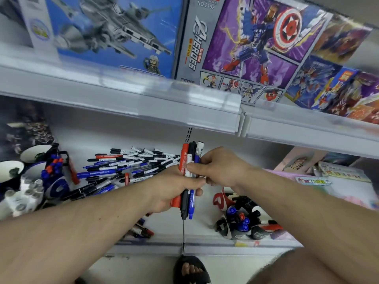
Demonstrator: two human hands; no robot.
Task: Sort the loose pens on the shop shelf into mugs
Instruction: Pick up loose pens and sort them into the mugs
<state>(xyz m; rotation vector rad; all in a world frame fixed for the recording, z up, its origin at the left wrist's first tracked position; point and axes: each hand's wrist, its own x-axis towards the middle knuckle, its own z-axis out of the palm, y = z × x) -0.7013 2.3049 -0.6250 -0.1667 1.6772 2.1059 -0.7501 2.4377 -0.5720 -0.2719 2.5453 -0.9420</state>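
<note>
Left hand point(176, 193) grips pen bundle point(189, 171); right hand point(217, 169) pinches one out. Sorting step. Next: drop into matching mug point(244, 220) at 4 o'clock.

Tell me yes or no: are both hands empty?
No: the left hand grips a bundle of pens, and the right hand pinches it too.

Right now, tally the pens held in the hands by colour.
Bundle gripped by the left hand, with the right hand pinching its upper part:
red pen: 1
black pen: 1
blue pen: 1
white-barrelled pen: 1, ink colour cannot be told
Total: 4 visible; more may be hidden.
</note>
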